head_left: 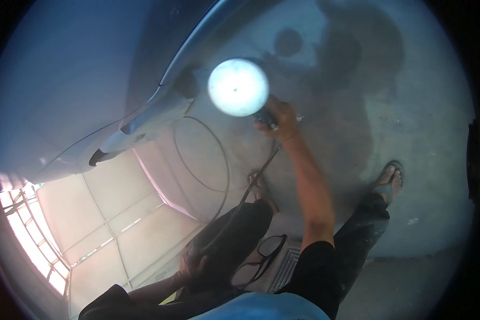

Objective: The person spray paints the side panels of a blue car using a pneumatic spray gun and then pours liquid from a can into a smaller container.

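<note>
My right hand is wrapped round the dark handle of a spray gun, whose round white cup top faces up and glares brightly. A dark hose runs from the bottom of the gun down toward my left thigh. There my left hand, dim and partly blended with the dark trousers, appears closed round the hose. Beyond and left of the gun is a smooth blue-grey vehicle body, with its lower edge curving past. The gun stays apart from that panel in this view.
A thin hose loop lies on the grey floor between the panel and my legs. Dark cord-like loops show near a floor grate. A pale panelled wall and a bright barred window stand at the left.
</note>
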Demonstrator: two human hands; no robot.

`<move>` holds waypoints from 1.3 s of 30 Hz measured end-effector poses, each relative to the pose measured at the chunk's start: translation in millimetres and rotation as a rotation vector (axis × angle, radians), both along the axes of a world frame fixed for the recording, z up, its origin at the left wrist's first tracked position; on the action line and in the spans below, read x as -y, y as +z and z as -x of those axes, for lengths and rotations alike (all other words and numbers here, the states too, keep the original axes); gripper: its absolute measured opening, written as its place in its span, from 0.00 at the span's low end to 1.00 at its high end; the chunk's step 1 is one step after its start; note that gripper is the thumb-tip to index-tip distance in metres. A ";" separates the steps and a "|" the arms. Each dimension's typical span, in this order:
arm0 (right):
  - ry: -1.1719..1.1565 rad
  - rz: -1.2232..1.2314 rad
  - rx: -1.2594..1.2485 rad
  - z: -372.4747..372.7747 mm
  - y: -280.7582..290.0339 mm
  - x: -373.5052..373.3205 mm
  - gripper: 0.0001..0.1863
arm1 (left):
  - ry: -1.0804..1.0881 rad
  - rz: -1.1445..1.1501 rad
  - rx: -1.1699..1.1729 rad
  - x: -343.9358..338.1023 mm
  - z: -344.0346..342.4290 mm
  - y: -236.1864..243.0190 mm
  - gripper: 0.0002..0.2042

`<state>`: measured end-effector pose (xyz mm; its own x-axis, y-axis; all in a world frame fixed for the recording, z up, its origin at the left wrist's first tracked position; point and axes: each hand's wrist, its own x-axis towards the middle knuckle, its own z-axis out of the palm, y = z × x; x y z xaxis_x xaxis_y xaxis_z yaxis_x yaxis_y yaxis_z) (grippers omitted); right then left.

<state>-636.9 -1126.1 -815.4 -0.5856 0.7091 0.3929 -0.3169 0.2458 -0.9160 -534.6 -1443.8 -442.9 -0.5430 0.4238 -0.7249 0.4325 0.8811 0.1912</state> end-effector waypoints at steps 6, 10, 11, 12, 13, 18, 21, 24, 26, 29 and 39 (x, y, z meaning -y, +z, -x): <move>0.177 -0.063 0.065 5.2 7.1 52.6 0.32 | -0.017 0.199 -0.024 45.7 -10.0 3.5 0.21; 0.295 -0.158 0.211 -3.4 17.1 46.9 0.30 | 0.026 0.086 -0.091 60.1 -21.0 -8.2 0.24; 0.316 -0.189 0.251 -7.3 20.5 39.4 0.30 | -0.173 0.023 -0.215 63.7 -29.4 -6.7 0.25; 0.287 -0.213 0.257 -11.7 21.2 27.2 0.30 | -0.284 -0.033 -0.274 57.8 -24.5 -12.9 0.26; 0.225 -0.152 0.213 -18.0 24.0 16.9 0.31 | -0.395 -0.082 -0.342 46.6 -19.9 -18.5 0.27; -0.168 -0.094 0.073 -44.6 28.1 -74.0 0.34 | -0.077 -0.057 -0.014 -2.1 -17.3 -12.1 0.27; -0.274 0.154 0.095 -74.3 44.4 -144.1 0.33 | -0.036 -0.072 -0.018 -36.3 -24.1 -6.2 0.24; -0.265 0.305 0.092 -106.0 48.0 -211.1 0.36 | -0.115 -0.197 0.010 -65.8 -22.2 -4.1 0.19; -0.362 0.453 -0.051 -123.2 61.8 -253.7 0.37 | -0.112 -0.222 0.047 -40.1 -20.7 -15.5 0.17; -0.481 0.449 -0.043 -152.6 84.4 -310.9 0.38 | -0.137 -0.251 0.047 -38.5 -27.2 -22.1 0.15; -0.856 0.370 0.094 -195.7 180.2 -420.5 0.34 | -0.201 -0.247 -0.011 -51.4 -37.2 -21.7 0.14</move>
